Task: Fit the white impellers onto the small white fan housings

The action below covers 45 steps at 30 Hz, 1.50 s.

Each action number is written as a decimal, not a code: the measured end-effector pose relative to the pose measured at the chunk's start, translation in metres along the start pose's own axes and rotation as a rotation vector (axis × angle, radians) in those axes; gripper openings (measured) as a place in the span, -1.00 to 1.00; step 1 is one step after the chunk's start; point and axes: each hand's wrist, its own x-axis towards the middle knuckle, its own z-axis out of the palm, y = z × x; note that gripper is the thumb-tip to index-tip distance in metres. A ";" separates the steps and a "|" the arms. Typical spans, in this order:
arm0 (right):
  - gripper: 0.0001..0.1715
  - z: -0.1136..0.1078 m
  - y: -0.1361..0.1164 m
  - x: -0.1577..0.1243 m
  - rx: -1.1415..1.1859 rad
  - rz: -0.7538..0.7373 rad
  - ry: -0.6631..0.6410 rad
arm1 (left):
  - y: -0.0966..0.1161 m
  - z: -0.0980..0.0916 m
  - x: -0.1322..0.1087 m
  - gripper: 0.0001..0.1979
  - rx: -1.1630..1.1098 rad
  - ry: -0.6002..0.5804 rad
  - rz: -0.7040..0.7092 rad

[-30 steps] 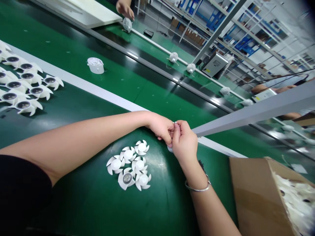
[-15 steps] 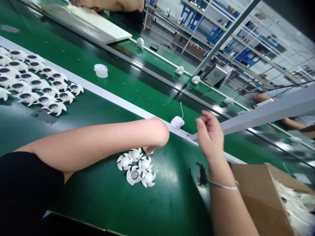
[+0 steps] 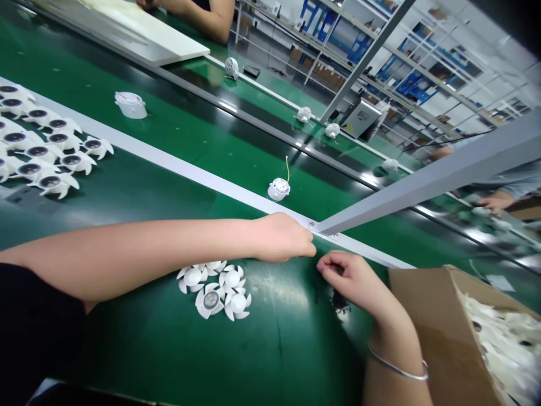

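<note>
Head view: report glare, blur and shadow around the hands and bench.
Head view: soft glare pales the green tabletop beside the small white fan blades; the left hand and right hand look fairly clear. Same head view: white parts in the cardboard box look smeared; the black sleeve sinks into darkness at lower left.

The left hand (image 3: 283,238) hides its own fingers; whether it holds anything cannot be told. Its forearm (image 3: 160,248) covers part of the small fans (image 3: 211,300). The right hand (image 3: 353,279) partly hides black bits (image 3: 340,303), too small to identify. Picture edges crop the large fans (image 3: 49,182) and box (image 3: 443,332).
</note>
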 end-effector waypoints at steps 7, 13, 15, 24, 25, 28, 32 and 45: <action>-0.82 -0.004 -0.002 -0.012 -0.013 0.116 -0.152 | 0.010 0.003 -0.001 -0.91 -0.031 -0.167 0.082; -0.76 -0.001 -0.011 -0.015 -0.087 0.000 -0.131 | -0.014 -0.005 -0.004 -0.78 -0.361 -0.046 0.044; -0.74 0.002 -0.014 -0.016 -0.145 -0.030 -0.125 | -0.027 -0.008 -0.006 -0.56 -0.443 -0.025 0.012; -0.82 0.027 -0.025 -0.011 -0.612 0.008 0.062 | -0.049 0.010 -0.007 -0.57 -0.620 -0.082 0.010; -0.83 0.028 -0.025 -0.012 -0.627 0.011 0.069 | -0.049 0.011 -0.007 -0.57 -0.631 -0.076 0.009; -0.82 0.030 -0.023 -0.014 -0.639 0.025 0.063 | -0.048 0.014 -0.006 -0.56 -0.636 -0.065 0.008; -0.78 0.033 -0.021 -0.015 -0.717 0.055 0.093 | -0.049 0.017 -0.006 -0.55 -0.637 -0.053 0.014; -0.90 0.034 -0.035 0.004 -0.104 -0.228 0.362 | -0.051 0.023 -0.003 -0.53 -0.597 -0.061 -0.003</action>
